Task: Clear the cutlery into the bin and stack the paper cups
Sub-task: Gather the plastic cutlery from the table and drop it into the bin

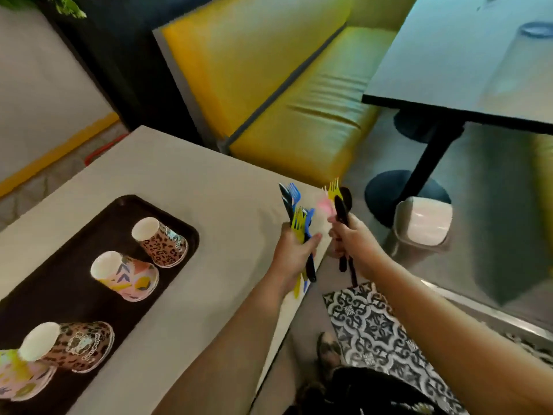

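The left hand [294, 247] is clutching a bundle of blue and yellow forks [299, 217], and the right hand [350, 238] is gripping black spoons [342, 205], both at the table's corner. Cutlery-clearing is underway; next calls for carrying them to the bin [422, 226] beyond, while the paper cups [125, 275] are waiting unstacked on the tray [74, 283].

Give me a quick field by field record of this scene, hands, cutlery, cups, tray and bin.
left hand: grips a bundle of blue, yellow and black cutlery over the table's corner
right hand: grips black, yellow and pink cutlery, past the table edge
cups: four paper cups upside down on the tray, not yet stacked
tray: dark, on the beige table
bin: on the floor to the right of the table, by the other table's black base
cutlery in bin: none visible yet
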